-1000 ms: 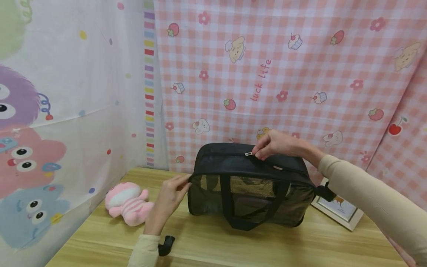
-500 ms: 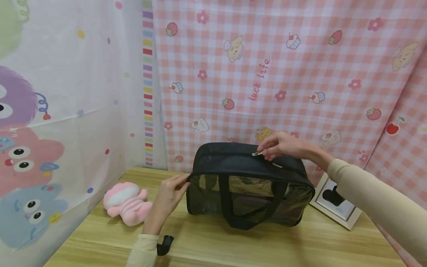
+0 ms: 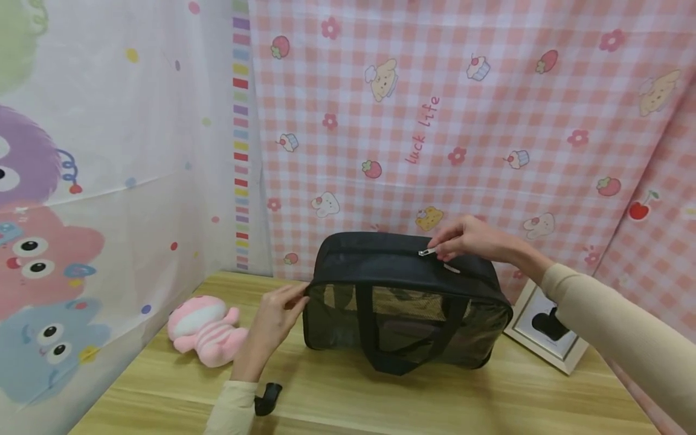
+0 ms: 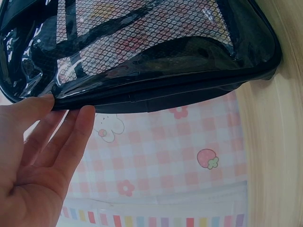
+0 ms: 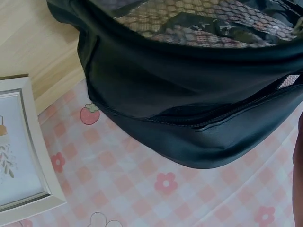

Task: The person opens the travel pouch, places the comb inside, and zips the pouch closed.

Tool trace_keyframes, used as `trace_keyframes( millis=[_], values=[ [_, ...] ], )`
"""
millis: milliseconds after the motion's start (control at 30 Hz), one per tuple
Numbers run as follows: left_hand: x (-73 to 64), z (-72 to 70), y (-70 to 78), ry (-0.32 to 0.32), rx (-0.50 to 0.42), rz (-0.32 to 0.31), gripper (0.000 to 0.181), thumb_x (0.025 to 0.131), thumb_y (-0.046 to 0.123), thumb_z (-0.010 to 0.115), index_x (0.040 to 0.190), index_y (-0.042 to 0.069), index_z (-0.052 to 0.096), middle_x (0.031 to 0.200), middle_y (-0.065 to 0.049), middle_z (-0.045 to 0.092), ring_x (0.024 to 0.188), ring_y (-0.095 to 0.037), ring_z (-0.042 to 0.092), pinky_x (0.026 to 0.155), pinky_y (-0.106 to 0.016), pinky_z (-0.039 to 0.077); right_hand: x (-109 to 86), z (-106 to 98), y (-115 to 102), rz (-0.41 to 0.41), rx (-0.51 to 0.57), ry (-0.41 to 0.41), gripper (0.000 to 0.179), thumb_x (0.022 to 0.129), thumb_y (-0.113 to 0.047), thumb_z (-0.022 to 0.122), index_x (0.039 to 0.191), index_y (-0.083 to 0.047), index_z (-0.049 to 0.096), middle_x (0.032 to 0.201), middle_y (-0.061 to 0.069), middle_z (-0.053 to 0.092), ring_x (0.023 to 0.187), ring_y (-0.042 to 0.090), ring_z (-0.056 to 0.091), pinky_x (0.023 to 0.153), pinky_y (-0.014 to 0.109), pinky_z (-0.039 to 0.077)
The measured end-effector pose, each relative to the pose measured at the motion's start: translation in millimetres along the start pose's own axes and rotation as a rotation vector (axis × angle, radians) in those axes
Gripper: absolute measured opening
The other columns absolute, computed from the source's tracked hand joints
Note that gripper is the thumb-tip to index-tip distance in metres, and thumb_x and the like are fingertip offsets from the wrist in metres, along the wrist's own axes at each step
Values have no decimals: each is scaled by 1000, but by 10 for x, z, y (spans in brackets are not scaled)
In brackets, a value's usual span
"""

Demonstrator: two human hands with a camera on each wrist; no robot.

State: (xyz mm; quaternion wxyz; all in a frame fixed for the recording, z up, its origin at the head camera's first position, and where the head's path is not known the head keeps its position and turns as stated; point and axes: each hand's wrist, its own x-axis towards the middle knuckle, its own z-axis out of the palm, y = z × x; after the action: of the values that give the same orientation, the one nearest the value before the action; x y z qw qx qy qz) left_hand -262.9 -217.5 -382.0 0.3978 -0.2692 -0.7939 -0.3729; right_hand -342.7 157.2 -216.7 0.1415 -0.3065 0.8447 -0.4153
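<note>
A black bag [image 3: 402, 326] with clear and mesh side panels stands upright on the table, its strap handle [image 3: 399, 364] hanging down in front. At the bag's upper left corner my left hand [image 3: 278, 314] pinches the edge; in the left wrist view the thumb lies on one side of that edge, the fingers on the other. Over the bag's top, my right hand [image 3: 467, 238] pinches a silver zipper pull [image 3: 427, 251] between thumb and fingers. In the right wrist view a stretch of the zipper [image 5: 203, 124] gapes, and only a sliver of the hand shows at the right edge.
A pink and white plush toy [image 3: 209, 332] lies on the wooden table [image 3: 337, 399] left of the bag. Right of the bag leans a white-framed picture [image 3: 544, 326], partly behind my right sleeve. A pink checked cloth [image 3: 402, 133] hangs close behind.
My right hand has drawn the zipper pull to the right along the bag's top. The left hand keeps its hold on the corner, and the bag stays in place.
</note>
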Motion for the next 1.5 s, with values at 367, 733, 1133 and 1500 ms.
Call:
trace_keyframes(
  millis=[367,733,1133,1500],
  values=[
    [-5,62,5,-17,9,21,33,74,-14,73,105,-3,71,86,-13,68,69,-20,66,59,-23,57,-104,-37,69,21,29,-5,22,94,-6,57,107,10,65,99,19,65,88,26,65,79,38,56],
    [-9,50,8,-1,11,61,34,74,-13,73,107,-4,70,87,-13,69,68,-18,66,56,-24,56,-207,-88,108,47,115,20,21,93,1,50,103,16,60,89,19,63,75,21,63,72,34,57],
    [-3,39,28,-18,15,41,31,75,-11,74,105,-2,71,86,-11,69,69,-16,65,57,-22,55,-402,-188,257,21,72,19,23,95,0,47,108,17,57,91,19,60,78,22,61,73,35,56],
    [1,27,27,-30,17,19,30,77,-8,74,105,0,72,88,-11,69,68,-15,65,56,-23,55,-557,-232,446,-4,108,37,26,99,-5,46,107,17,55,88,15,57,74,19,58,70,32,55]
  ],
)
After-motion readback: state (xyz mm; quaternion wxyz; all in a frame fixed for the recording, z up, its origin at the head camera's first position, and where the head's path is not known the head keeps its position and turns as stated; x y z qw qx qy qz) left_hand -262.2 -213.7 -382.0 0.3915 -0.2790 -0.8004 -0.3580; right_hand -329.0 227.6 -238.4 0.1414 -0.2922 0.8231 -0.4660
